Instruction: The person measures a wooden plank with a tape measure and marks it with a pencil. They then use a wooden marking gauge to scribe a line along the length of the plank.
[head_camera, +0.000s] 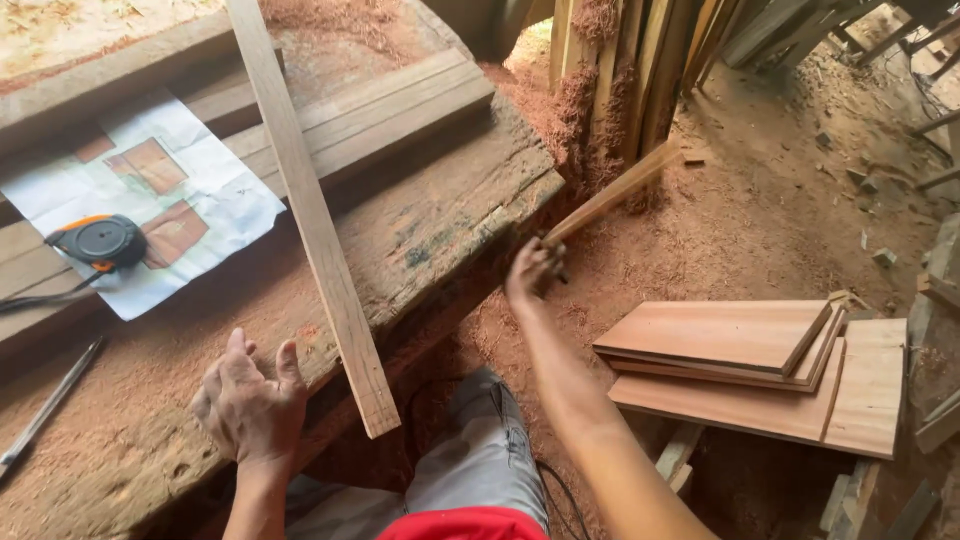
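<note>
1. The right hand (533, 272) is gripping 1 thin wooden strip (612, 194), blurred, seemingly angling up and away.
2. The left hand (250, 404) is resting open, fingers spread, holding nothing, on the sawdust-covered workbench (440, 225).
3. A long wooden slat (312, 215) is lying just right of the left hand.
4. A tape measure (100, 241) is sitting beyond the left hand.

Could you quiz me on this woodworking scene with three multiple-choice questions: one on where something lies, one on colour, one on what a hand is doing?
1. The tape measure lies on:
A. a printed paper sheet
B. the board stack
C. the floor

2. The tape measure's colours:
A. blue and white
B. black and orange
C. green

3. The right hand:
A. rests open
B. grips a thin wooden strip
C. holds a saw

Answers: 1 A, the sheet is under it. 2 B, dark body, orange rim. 3 B, fingers closed on the strip's end.
</note>
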